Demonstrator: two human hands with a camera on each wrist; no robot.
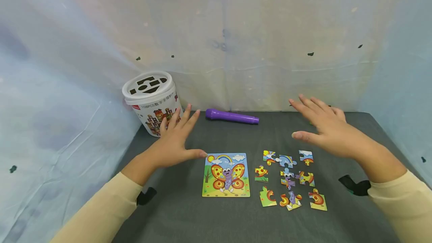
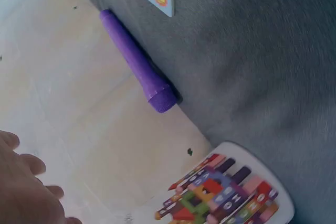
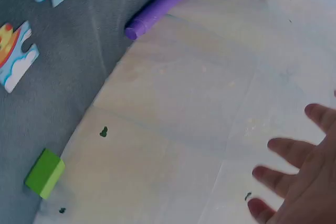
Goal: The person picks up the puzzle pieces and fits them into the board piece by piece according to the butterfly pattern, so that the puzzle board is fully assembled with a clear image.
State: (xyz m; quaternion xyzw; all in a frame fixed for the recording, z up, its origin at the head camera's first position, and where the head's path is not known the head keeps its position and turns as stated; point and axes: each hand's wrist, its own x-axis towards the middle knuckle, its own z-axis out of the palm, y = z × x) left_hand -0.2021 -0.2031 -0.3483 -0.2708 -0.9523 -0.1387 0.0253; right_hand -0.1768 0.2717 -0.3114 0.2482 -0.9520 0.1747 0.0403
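My left hand [image 1: 173,141] is raised over the table with fingers spread, holding nothing; its thumb overlaps the corner of a square butterfly puzzle board [image 1: 226,175] in the head view. On the other side, my right hand [image 1: 324,126] hovers with straight, parted fingers, also bare. Below and left of it lie several loose jigsaw pieces [image 1: 287,178] in rough rows, printed with parts of the same butterfly picture. A purple toy microphone [image 1: 232,116] lies near the back edge, between the two hands. In the right wrist view a green block [image 3: 45,173] sits by the table's edge, mostly hidden by my hand in the head view.
A white bucket [image 1: 152,102] with shape holes in its lid and printed toy blocks stands at the back left, beside my left fingers. The table [image 1: 189,216] has a dark grey cloth. A pale patterned curtain [image 1: 256,48] hangs right behind it and at both sides.
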